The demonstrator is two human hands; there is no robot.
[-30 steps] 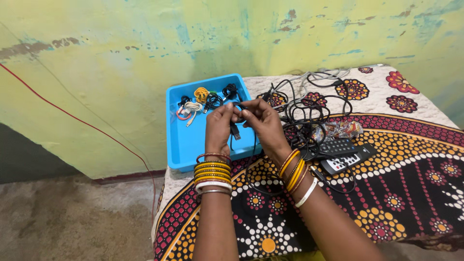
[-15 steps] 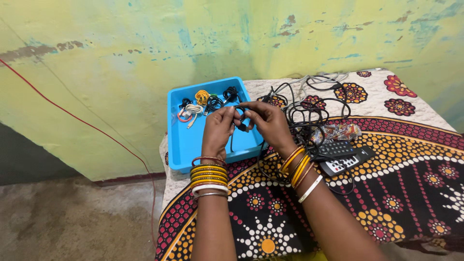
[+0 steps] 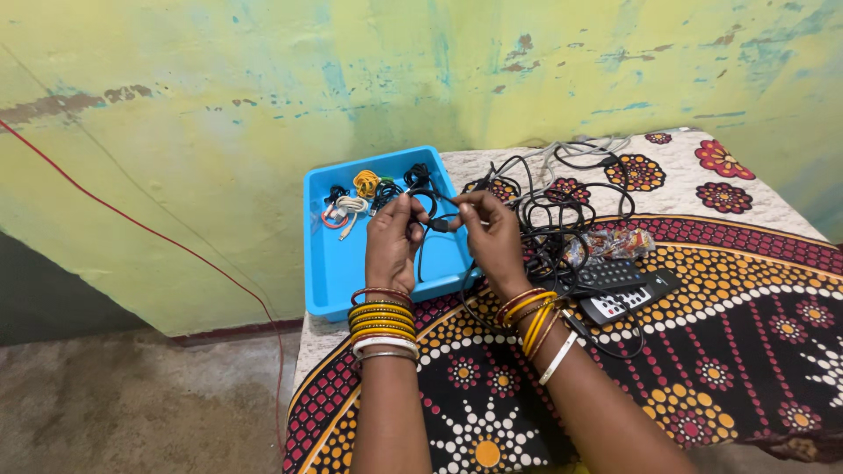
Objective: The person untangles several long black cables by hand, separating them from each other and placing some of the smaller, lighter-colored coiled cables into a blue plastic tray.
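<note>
Both hands pinch a black cable (image 3: 436, 225) above the blue tray (image 3: 338, 263): left hand (image 3: 392, 235) at 9 o'clock, right hand (image 3: 492, 233) at 3; loops want keeping small, fingers tight

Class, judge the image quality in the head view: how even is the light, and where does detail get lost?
Head view: soft, even light, no glare; hands and black cable sharp enough; tray bright; the cable pile merges into a dark tangle; wall edges bow slightly.
</note>
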